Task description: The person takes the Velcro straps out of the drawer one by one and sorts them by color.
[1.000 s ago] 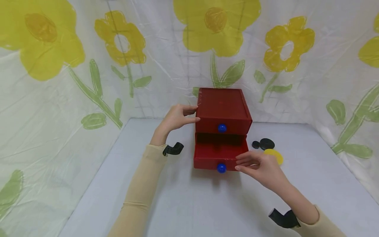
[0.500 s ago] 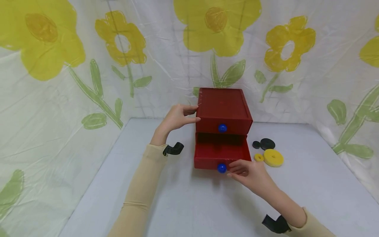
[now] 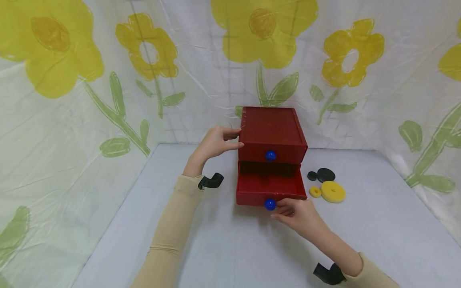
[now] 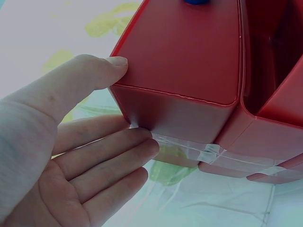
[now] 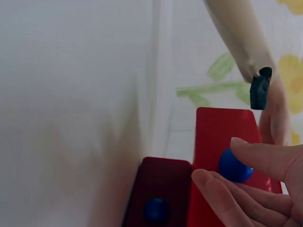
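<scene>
A red drawer unit [image 3: 271,126] stands at the back of the table. One of its drawers [image 3: 252,198] is pulled out, and its inside shows bare. My left hand [image 3: 212,145] is at the unit's left front corner. The left wrist view shows the thumb [image 4: 106,71] on the front face's edge and the straight fingers spread along the side. Just right of the open drawer's blue knob [image 3: 270,204] is my right hand [image 3: 300,216]. In the right wrist view, its thumb [image 5: 265,158] and fingers lie parted on either side of the knob.
Right of the unit lie a large black disc [image 3: 325,175], a small black disc [image 3: 311,176], a large yellow ring [image 3: 333,192] and a small yellow ring [image 3: 315,192]. The right wrist view shows another dark red drawer front [image 5: 163,177]. A flowered curtain [image 3: 201,60] surrounds the table.
My right hand has moved left and toward the person, from the open drawer's right front corner to its knob, uncovering the yellow rings. The left hand and drawer have stayed put.
</scene>
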The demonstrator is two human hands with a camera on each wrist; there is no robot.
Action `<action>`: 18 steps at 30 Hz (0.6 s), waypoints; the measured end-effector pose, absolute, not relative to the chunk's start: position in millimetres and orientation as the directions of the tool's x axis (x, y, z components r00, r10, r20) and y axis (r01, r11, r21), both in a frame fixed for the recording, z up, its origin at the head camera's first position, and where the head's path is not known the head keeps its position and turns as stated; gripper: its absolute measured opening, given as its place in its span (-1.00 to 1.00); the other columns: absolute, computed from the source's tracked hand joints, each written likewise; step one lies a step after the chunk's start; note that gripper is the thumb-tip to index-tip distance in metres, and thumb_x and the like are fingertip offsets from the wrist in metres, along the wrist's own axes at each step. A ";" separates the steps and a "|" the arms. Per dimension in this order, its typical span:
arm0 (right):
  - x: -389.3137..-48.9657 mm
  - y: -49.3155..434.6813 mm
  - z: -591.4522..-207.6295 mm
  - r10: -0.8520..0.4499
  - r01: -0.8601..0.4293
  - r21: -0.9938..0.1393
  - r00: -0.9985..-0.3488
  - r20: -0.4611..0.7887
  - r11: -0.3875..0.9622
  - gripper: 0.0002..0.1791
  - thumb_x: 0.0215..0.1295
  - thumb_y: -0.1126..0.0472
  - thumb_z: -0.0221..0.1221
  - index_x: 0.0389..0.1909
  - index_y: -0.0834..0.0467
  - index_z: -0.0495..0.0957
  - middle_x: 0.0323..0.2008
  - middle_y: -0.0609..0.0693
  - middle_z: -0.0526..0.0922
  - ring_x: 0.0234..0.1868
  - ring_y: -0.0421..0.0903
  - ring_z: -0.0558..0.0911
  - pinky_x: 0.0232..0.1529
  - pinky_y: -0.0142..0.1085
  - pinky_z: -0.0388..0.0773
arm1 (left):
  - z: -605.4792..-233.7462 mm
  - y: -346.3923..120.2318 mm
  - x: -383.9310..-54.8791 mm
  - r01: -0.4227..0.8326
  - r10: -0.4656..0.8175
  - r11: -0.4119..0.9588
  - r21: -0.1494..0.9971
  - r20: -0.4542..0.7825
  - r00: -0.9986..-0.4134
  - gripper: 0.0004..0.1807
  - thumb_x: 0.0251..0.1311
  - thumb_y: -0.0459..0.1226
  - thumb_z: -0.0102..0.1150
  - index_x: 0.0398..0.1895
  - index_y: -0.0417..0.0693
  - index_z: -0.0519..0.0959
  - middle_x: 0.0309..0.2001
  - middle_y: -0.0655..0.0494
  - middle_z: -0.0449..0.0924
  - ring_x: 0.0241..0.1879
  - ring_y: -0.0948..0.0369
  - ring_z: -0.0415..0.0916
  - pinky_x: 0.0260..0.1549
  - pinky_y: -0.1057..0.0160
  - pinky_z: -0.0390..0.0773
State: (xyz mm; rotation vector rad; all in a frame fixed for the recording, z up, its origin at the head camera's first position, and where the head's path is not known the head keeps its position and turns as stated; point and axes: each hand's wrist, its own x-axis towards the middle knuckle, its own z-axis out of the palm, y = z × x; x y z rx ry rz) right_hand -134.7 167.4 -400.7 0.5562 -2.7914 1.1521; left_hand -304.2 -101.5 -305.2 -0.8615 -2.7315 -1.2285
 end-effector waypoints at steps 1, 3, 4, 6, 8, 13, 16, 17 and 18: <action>-135.1 166.2 -402.2 -0.298 -0.354 -0.667 -0.933 0.202 0.656 -0.72 0.00 0.14 0.42 -0.23 0.10 0.67 -0.33 -0.08 0.72 -0.36 -0.28 0.69 -0.34 -0.42 0.63 | -305.3 -101.4 -304.2 0.494 0.475 0.536 0.685 0.240 -0.847 -0.38 0.09 -0.04 0.33 0.24 0.01 0.48 0.18 0.03 0.53 0.13 0.14 0.53 0.09 0.09 0.52; -136.1 163.8 -404.8 -0.286 -0.344 -0.675 -0.937 0.200 0.653 -0.72 -0.02 0.14 0.43 -0.26 0.11 0.67 -0.34 -0.08 0.71 -0.38 -0.29 0.68 -0.35 -0.42 0.63 | -305.9 -101.4 -304.4 0.493 0.474 0.535 0.686 0.239 -0.847 -0.38 0.09 -0.03 0.32 0.24 0.02 0.48 0.18 0.03 0.53 0.13 0.15 0.53 0.09 0.09 0.52; -136.5 162.7 -405.7 -0.276 -0.336 -0.678 -0.940 0.199 0.653 -0.73 -0.03 0.14 0.44 -0.27 0.11 0.67 -0.35 -0.08 0.70 -0.38 -0.29 0.68 -0.35 -0.42 0.63 | -306.0 -101.4 -304.5 0.494 0.474 0.533 0.687 0.241 -0.847 -0.38 0.09 -0.04 0.32 0.24 0.02 0.48 0.18 0.03 0.53 0.13 0.15 0.53 0.09 0.08 0.51; -137.1 160.4 -406.8 -0.259 -0.322 -0.689 -0.945 0.197 0.650 -0.74 -0.04 0.14 0.45 -0.30 0.11 0.67 -0.37 -0.09 0.69 -0.40 -0.30 0.68 -0.35 -0.42 0.63 | -306.4 -101.3 -304.7 0.497 0.475 0.531 0.687 0.245 -0.846 -0.39 0.09 -0.04 0.32 0.24 0.01 0.48 0.17 0.03 0.53 0.12 0.15 0.53 0.08 0.07 0.52; -137.5 158.7 -407.8 -0.244 -0.308 -0.697 -0.950 0.194 0.647 -0.74 -0.04 0.12 0.45 -0.32 0.10 0.67 -0.37 -0.09 0.69 -0.40 -0.30 0.68 -0.35 -0.41 0.64 | -306.7 -101.3 -304.9 0.497 0.475 0.531 0.686 0.245 -0.845 -0.39 0.09 -0.04 0.32 0.24 0.01 0.48 0.17 0.03 0.53 0.12 0.14 0.53 0.08 0.07 0.52; -137.4 156.4 -408.8 -0.219 -0.294 -0.694 -0.955 0.197 0.657 -0.75 -0.05 0.11 0.45 -0.34 0.08 0.67 -0.38 -0.11 0.68 -0.40 -0.31 0.67 -0.35 -0.41 0.64 | -306.5 -101.2 -304.0 0.491 0.468 0.539 0.684 0.241 -0.850 -0.39 0.09 -0.04 0.33 0.24 0.02 0.49 0.17 0.04 0.54 0.11 0.15 0.54 0.08 0.09 0.52; -137.7 155.8 -408.8 -0.207 -0.287 -0.692 -0.958 0.199 0.663 -0.76 -0.05 0.11 0.46 -0.34 0.06 0.67 -0.39 -0.13 0.68 -0.40 -0.32 0.67 -0.34 -0.42 0.64 | -306.0 -100.7 -303.3 0.485 0.463 0.547 0.682 0.237 -0.854 -0.39 0.09 -0.03 0.33 0.24 0.04 0.49 0.16 0.06 0.54 0.11 0.16 0.54 0.06 0.14 0.54; -137.9 155.5 -408.7 -0.201 -0.281 -0.693 -0.960 0.197 0.664 -0.76 -0.05 0.11 0.46 -0.35 0.06 0.67 -0.39 -0.13 0.68 -0.41 -0.33 0.67 -0.34 -0.43 0.63 | -306.0 -100.6 -303.2 0.484 0.461 0.549 0.682 0.236 -0.855 -0.39 0.09 -0.03 0.33 0.24 0.04 0.49 0.16 0.06 0.55 0.11 0.17 0.54 0.06 0.16 0.54; -138.0 155.3 -408.6 -0.197 -0.279 -0.694 -0.960 0.198 0.664 -0.76 -0.05 0.10 0.45 -0.35 0.06 0.67 -0.39 -0.13 0.68 -0.40 -0.33 0.67 -0.33 -0.43 0.63 | -306.0 -100.6 -303.1 0.483 0.460 0.551 0.681 0.235 -0.856 -0.39 0.09 -0.02 0.32 0.24 0.05 0.49 0.16 0.07 0.55 0.11 0.17 0.54 0.05 0.17 0.54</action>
